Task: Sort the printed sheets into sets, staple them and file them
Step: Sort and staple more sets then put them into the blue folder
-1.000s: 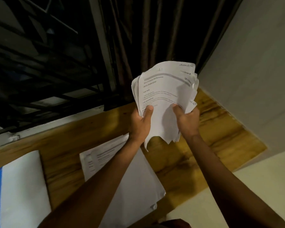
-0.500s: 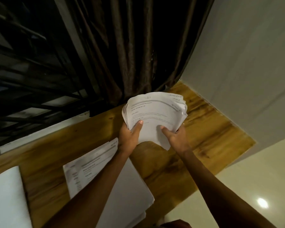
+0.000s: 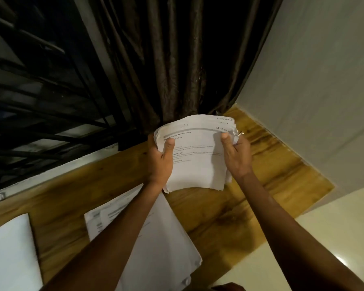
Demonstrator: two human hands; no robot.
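Note:
A thick stack of printed sheets (image 3: pixel 198 156) is held low over the wooden table (image 3: pixel 250 198), near its far edge. My left hand (image 3: pixel 161 162) grips the stack's left side with the thumb on the top page. My right hand (image 3: pixel 235 154) grips the right side, thumb near the words "SECTION". The top page shows a heading and lines of text. A second pile of printed sheets (image 3: pixel 162 244) lies flat on the table, partly under my left forearm.
A white sheet or folder (image 3: pixel 8 255) lies at the table's left. A dark curtain (image 3: pixel 166 59) and a barred window (image 3: pixel 40 91) stand behind the table. A pale wall (image 3: pixel 313 91) bounds the right side; a light floor (image 3: pixel 303 248) lies below.
Both hands have lowered the stack toward the table and slid further up its sides. The sheets now lie flatter and squarer than before.

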